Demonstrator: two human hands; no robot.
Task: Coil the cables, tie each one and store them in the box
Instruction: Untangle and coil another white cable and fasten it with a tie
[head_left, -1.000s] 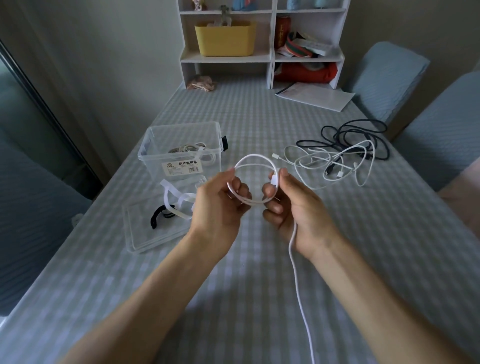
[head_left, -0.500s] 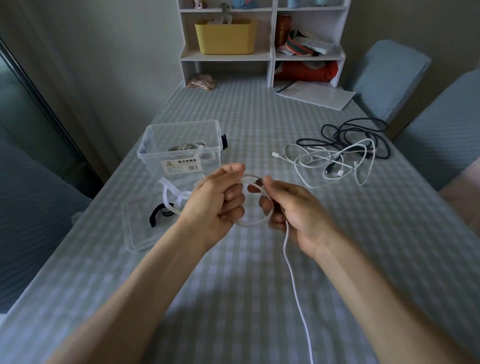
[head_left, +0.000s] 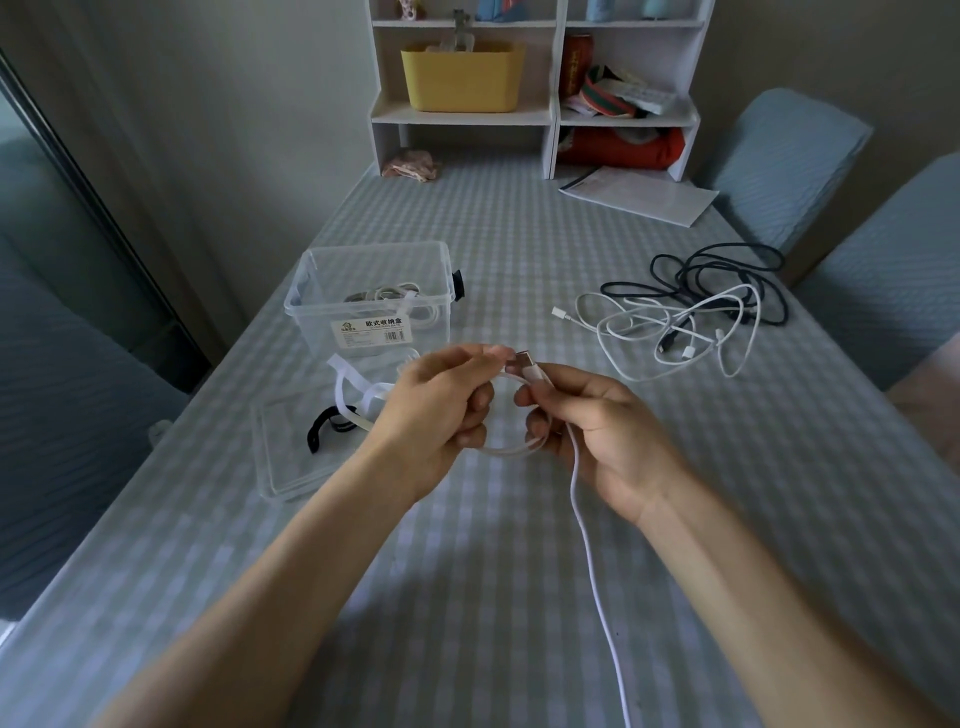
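Both hands hold one white cable (head_left: 589, 540) above the table's middle. My left hand (head_left: 436, 410) grips the small coil on its left side. My right hand (head_left: 597, 426) pinches the cable just behind its USB plug (head_left: 522, 360), and the loose tail hangs down toward the near edge. The clear plastic box (head_left: 371, 299) stands behind my left hand with a tied white cable inside. Its lid (head_left: 291, 457) lies in front of it, bearing white and black ties (head_left: 348, 400). A tangle of loose white and black cables (head_left: 691, 317) lies at the right.
A white shelf unit (head_left: 550, 119) with a yellow bin (head_left: 462, 75) stands at the table's far end, papers (head_left: 639, 195) lying before it. Two blue-covered chairs (head_left: 779, 161) are at the right. The table's left edge drops beside a dark glass door.
The coil has dropped from upright to a flatter loop between my hands. My left hand curled round it, and the USB plug now shows at my right fingertips.
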